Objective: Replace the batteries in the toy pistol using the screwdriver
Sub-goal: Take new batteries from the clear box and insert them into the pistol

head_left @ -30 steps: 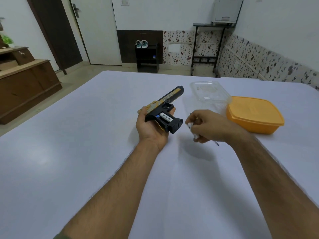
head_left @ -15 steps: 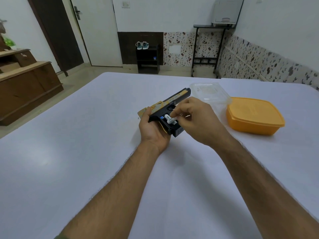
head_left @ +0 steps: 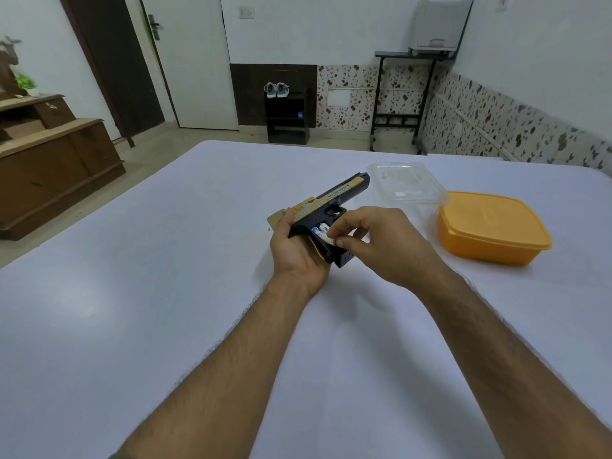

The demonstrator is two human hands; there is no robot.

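The black and gold toy pistol [head_left: 334, 200] lies on its side in my left hand [head_left: 296, 251], just above the white table, barrel pointing away to the right. Its grip compartment is open and white batteries [head_left: 320, 229] show inside. My right hand [head_left: 374, 241] is over the grip, thumb and fingertips pinching a white battery [head_left: 328, 238] at the compartment. The screwdriver is not visible; whether it is tucked in my right hand cannot be told.
An orange lidded box [head_left: 493, 226] stands right of my hands, with a clear plastic container [head_left: 405, 183] behind it. The white table [head_left: 132, 309] spreads all around. A wooden cabinet [head_left: 49, 160] stands at far left, beyond the table.
My right hand came from the table beside the pistol up to its grip and now pinches a battery at the open compartment. My left hand tilted the pistol slightly.
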